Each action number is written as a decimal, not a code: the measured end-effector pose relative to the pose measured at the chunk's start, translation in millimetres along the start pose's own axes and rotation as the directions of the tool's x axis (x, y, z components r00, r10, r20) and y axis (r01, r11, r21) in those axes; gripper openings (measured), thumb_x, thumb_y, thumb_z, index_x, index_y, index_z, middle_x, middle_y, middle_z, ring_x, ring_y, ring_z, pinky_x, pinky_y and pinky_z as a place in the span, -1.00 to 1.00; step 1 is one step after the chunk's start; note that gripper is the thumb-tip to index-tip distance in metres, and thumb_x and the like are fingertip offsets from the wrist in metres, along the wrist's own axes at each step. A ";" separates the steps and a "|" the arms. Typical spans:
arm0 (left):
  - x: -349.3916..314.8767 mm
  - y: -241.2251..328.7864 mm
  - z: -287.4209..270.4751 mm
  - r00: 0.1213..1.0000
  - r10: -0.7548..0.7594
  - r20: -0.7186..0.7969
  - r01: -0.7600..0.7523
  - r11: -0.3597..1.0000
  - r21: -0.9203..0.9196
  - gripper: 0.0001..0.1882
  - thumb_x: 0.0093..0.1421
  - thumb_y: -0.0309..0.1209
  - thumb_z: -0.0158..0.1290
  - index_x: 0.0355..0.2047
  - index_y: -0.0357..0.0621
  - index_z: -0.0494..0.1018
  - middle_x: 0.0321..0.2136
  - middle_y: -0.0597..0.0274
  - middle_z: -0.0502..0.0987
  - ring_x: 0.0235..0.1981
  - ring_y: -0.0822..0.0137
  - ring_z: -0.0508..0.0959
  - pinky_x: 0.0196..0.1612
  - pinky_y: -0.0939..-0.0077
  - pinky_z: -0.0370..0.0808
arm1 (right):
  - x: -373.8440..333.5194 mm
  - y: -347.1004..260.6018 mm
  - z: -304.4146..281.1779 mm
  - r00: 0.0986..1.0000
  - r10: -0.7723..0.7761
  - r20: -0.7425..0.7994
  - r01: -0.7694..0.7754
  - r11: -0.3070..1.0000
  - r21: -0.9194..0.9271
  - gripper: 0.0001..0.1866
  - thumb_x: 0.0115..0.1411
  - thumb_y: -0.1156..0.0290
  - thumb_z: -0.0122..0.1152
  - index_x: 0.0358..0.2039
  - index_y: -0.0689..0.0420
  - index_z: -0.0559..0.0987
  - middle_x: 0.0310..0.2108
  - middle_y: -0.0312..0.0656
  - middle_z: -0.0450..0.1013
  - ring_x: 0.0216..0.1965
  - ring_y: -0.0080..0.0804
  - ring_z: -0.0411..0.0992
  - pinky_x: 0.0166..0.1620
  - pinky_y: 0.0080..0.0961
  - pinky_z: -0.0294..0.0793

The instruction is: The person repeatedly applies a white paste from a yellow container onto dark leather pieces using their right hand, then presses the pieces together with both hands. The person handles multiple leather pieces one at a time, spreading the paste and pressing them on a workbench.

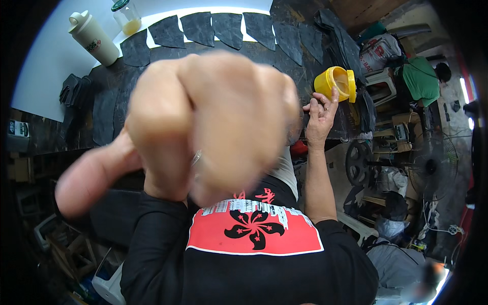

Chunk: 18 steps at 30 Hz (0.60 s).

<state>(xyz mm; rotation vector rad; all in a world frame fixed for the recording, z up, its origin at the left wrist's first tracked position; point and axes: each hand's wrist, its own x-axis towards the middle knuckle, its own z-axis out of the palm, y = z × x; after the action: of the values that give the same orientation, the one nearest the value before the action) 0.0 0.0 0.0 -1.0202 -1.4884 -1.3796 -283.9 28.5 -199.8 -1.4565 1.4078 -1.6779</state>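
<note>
My left hand (223, 122) is raised very close to the camera, large and blurred, and covers the middle of the view. Its fingers are curled in and the thumb sticks out to the lower left; nothing shows in its grasp. A ring glints on one finger. At the table's right side my right hand (321, 114) has its fingers apart, some partly bent. One fingertip reaches the near edge of a yellow jar (325, 81) with a pale tan substance inside. Whether they touch, I cannot tell.
Curved black sheet pieces (197, 29) line the dark table's far edge. A cream bottle (94, 40) and a glass jar (126, 19) stand far left. Folded black pieces (76, 90) lie left, and more dark sheets (338, 38) right. A fan (431, 165) stands beyond my right arm.
</note>
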 end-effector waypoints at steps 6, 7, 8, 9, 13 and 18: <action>-24.8 0.0 22.7 0.927 0.011 -0.374 0.021 0.996 0.084 -0.44 0.21 0.28 0.12 -0.62 0.10 0.43 -0.41 0.45 0.51 -0.38 0.51 0.50 -0.22 0.51 0.29 | -0.3 -4.0 1.3 0.998 -0.051 -0.028 0.052 0.998 0.045 -0.29 0.38 0.52 0.16 0.46 0.07 0.10 0.00 -0.04 0.42 -0.30 -0.60 0.47 -0.16 -0.62 0.56; -27.7 -8.4 21.9 0.923 0.084 -0.375 -0.010 0.980 0.197 -0.41 0.18 0.35 0.09 -0.58 0.10 0.45 -0.38 0.40 0.51 -0.37 0.46 0.50 -0.25 0.51 0.32 | -2.3 -4.5 3.8 0.997 -0.069 -0.043 0.072 0.995 0.067 -0.33 0.37 0.52 0.16 0.43 0.08 0.16 -0.02 -0.07 0.43 -0.30 -0.60 0.47 -0.16 -0.62 0.55; -32.4 -10.4 24.0 0.917 0.080 -0.391 0.070 0.932 0.355 -0.37 0.15 0.42 0.07 -0.54 0.10 0.47 -0.34 0.34 0.52 -0.36 0.42 0.51 -0.28 0.52 0.34 | -1.5 -6.3 3.6 0.993 -0.096 -0.065 0.102 0.991 0.082 -0.37 0.37 0.52 0.17 0.41 0.10 0.22 -0.04 -0.10 0.44 -0.29 -0.60 0.46 -0.16 -0.62 0.55; -38.6 -4.1 27.8 0.891 0.031 -0.454 0.200 0.870 0.451 -0.50 0.11 0.21 0.15 -0.53 0.03 0.50 -0.35 0.26 0.54 -0.34 0.38 0.52 -0.26 0.51 0.38 | -1.3 -10.7 -1.0 0.994 -0.096 -0.047 0.098 0.995 0.038 -0.44 0.37 0.51 0.18 0.35 0.12 0.30 -0.06 -0.13 0.45 -0.29 -0.61 0.46 -0.17 -0.63 0.55; -68.5 11.1 39.9 0.659 -0.272 -0.701 0.752 0.245 0.612 -0.80 0.03 -0.32 0.36 -0.45 -0.15 0.59 -0.32 0.12 0.59 -0.24 0.23 0.59 -0.13 0.42 0.51 | 17.0 -35.3 -27.3 0.993 -0.109 -0.049 0.101 0.985 -0.142 -0.63 0.35 0.47 0.24 0.16 0.18 0.55 -0.24 -0.29 0.48 -0.37 -0.69 0.44 -0.32 -0.68 0.50; -122.1 -4.2 45.4 0.546 -0.281 -0.789 0.812 -0.055 0.581 -0.53 -0.03 -0.35 0.43 -0.09 -0.15 0.57 -0.01 0.07 0.52 0.07 0.06 0.52 0.13 0.26 0.45 | 64.2 -61.4 -51.4 0.915 0.379 0.137 -0.284 0.848 -0.447 -0.33 0.27 0.18 0.36 0.32 0.16 0.39 -0.61 -0.24 0.46 -0.70 -0.63 0.38 -0.59 -0.69 0.37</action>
<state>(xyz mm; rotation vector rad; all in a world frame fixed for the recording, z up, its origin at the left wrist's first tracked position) 31.8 42.6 -118.9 0.8996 -1.9811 -0.6891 -335.6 12.4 -112.6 -1.4509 1.8430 -1.0011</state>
